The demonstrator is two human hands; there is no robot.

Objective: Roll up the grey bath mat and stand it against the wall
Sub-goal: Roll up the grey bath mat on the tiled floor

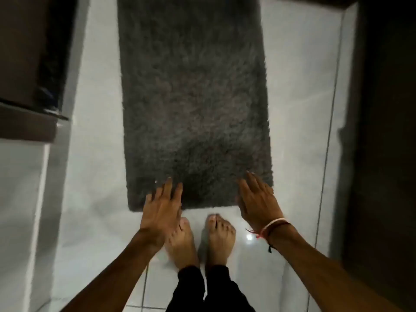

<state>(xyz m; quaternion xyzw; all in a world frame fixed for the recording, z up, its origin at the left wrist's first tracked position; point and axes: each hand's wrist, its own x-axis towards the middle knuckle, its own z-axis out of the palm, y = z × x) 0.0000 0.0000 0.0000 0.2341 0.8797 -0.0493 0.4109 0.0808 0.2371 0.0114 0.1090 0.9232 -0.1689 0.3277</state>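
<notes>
The grey shaggy bath mat (193, 97) lies flat and unrolled on the white tiled floor, stretching away from me. My left hand (163, 209) hovers over its near left corner with fingers spread, holding nothing. My right hand (258, 201), with string bracelets on the wrist, reaches over the near right corner, fingers apart and empty. Whether the fingertips touch the pile I cannot tell. My bare feet (200, 237) stand just short of the mat's near edge.
A white wall or ledge (24, 199) runs along the left, with a dark cabinet (29, 64) above it. A dark door or wall (382, 131) borders the right side. White floor tiles (299, 109) flank the mat on both sides.
</notes>
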